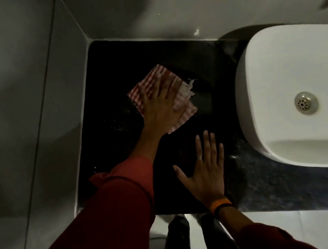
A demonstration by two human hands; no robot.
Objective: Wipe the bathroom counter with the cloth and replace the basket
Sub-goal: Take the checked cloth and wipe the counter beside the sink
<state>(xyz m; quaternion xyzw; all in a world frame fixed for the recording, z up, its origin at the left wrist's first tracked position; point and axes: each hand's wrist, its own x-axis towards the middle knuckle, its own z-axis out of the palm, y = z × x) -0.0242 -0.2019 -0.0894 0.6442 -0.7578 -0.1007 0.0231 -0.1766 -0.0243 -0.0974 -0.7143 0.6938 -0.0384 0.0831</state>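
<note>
A red-and-white striped cloth (160,74) with a frayed edge lies flat on the dark, glossy bathroom counter (118,66). My left hand (159,107) presses down on top of it with fingers spread, covering its middle. Nearer the front edge, my right hand (203,172) rests palm-down on the bare counter, fingers apart and holding nothing; it has a ring and an orange wristband. Both arms are in dark red sleeves. No basket is in view.
A white basin (293,72) with a metal drain (306,103) stands on the counter at the right. Grey tiled walls (28,86) close off the left and back of the counter. My feet and pale floor show below the front edge.
</note>
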